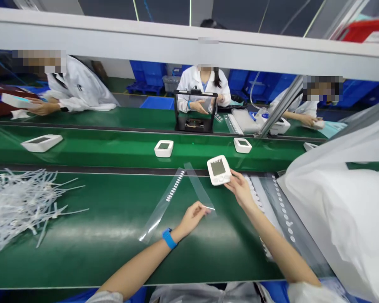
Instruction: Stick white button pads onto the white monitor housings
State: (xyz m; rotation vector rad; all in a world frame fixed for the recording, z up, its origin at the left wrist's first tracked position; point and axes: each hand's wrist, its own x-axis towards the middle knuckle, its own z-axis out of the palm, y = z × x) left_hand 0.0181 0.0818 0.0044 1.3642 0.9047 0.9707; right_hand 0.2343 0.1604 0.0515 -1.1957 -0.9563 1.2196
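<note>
My right hand (240, 190) holds a white device with a grey screen (219, 169) by its lower right corner, just above the green mat (113, 235). My left hand (192, 218), with a blue wristband, pinches the near end of a clear plastic strip (199, 187) that runs up toward the device. A second clear strip with small white stickers (166, 201) lies flat on the mat to the left of that hand.
A heap of white cable ties (19, 204) lies at the left. More sticker strips (282, 206) and a large white plastic bag (344, 202) are at the right. White devices (164, 148) ride the conveyor belt (113, 147). Three people in white coats work across it.
</note>
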